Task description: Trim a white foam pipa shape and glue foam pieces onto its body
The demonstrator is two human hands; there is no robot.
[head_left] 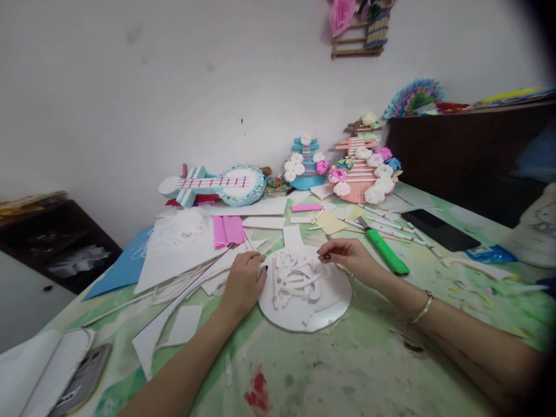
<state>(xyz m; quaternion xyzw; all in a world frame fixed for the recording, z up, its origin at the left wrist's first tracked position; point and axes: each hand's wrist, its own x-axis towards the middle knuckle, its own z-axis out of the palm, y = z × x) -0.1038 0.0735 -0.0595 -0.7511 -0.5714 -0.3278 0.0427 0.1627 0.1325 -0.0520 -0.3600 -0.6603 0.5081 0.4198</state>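
Note:
A round white foam board (334,307) with a short neck (292,237) lies flat on the table in front of me. Curled white foam scraps (297,279) are heaped on its middle. My left hand (244,279) rests at the board's left edge, fingers stretched out and holding nothing. Over the right rim, my right hand (350,258) has its thumb and fingertips pinched together; whatever sits between them is too small to make out. Just beyond the right hand lies a green utility knife (386,250).
White offcuts (185,325), pink paper (228,230) and white string (182,231) spread to the left. On the right are paper sticks (391,223) and a black phone (441,229). Decorated model instruments (241,184) stand along the wall. Another phone (84,382) lies near left.

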